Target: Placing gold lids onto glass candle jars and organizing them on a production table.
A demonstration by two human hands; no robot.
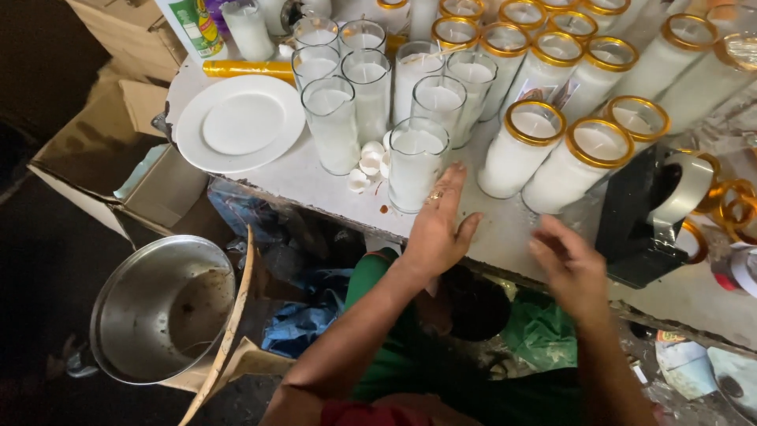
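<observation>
My left hand point(438, 225) rests near the front edge of a white table point(315, 185), fingers together and reaching toward the nearest clear glass candle point(415, 164); it wears a ring and holds nothing. My right hand point(569, 267) hovers blurred over the table edge, fingers loosely apart and empty, just below two gold-rimmed white candles point(576, 162). Several tall glass jars filled with white wax stand in rows behind. Small white wax pieces point(369, 164) lie beside the nearest glass.
A white plate point(240, 124) sits at the table's left. A black tape dispenser point(648, 213) stands to the right, with gold rings point(733, 207) beyond it. Below the table are a steel pot point(162, 309) and cardboard boxes point(118, 158).
</observation>
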